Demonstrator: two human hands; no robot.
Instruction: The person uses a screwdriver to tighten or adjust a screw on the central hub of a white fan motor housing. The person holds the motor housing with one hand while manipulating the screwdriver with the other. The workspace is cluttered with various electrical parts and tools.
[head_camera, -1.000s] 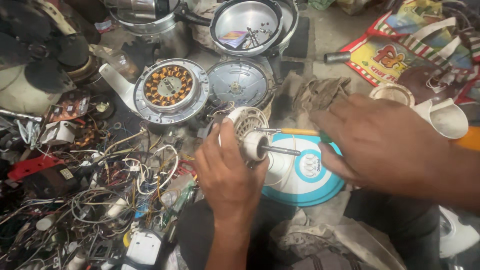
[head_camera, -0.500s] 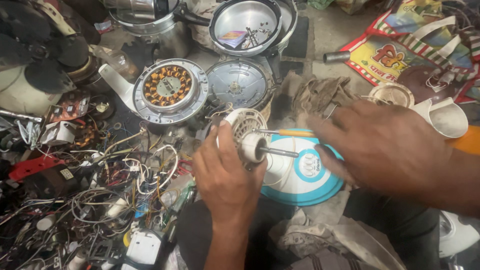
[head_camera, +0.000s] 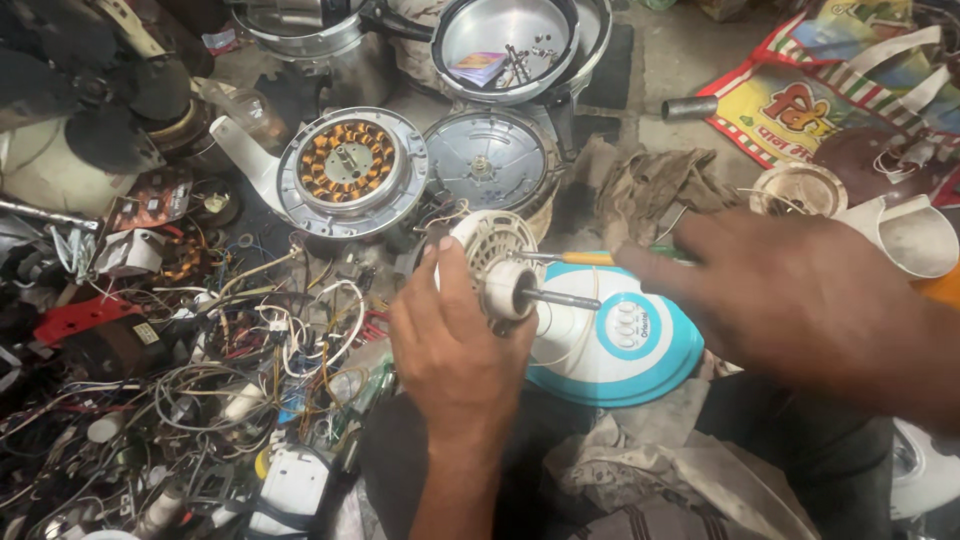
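My left hand (head_camera: 455, 345) grips a white fan motor housing (head_camera: 495, 262) with a metal shaft (head_camera: 560, 298) sticking out to the right. It rests over a teal and white fan base (head_camera: 625, 345). My right hand (head_camera: 800, 300) holds a screwdriver with an orange and green handle (head_camera: 588, 258); its tip touches the top of the motor housing. The back of my right hand hides most of the handle.
A round motor stator with copper coils (head_camera: 345, 170) and a round metal cover (head_camera: 487, 160) lie behind. A steel pot (head_camera: 505, 40) holds small parts. Tangled wires (head_camera: 230, 380) fill the left. A rag (head_camera: 650, 185), a colourful bag (head_camera: 800, 100) and white cups (head_camera: 910, 235) sit right.
My right hand with the screwdriver has shifted slightly left toward the motor housing. My left hand keeps its grip in the same place.
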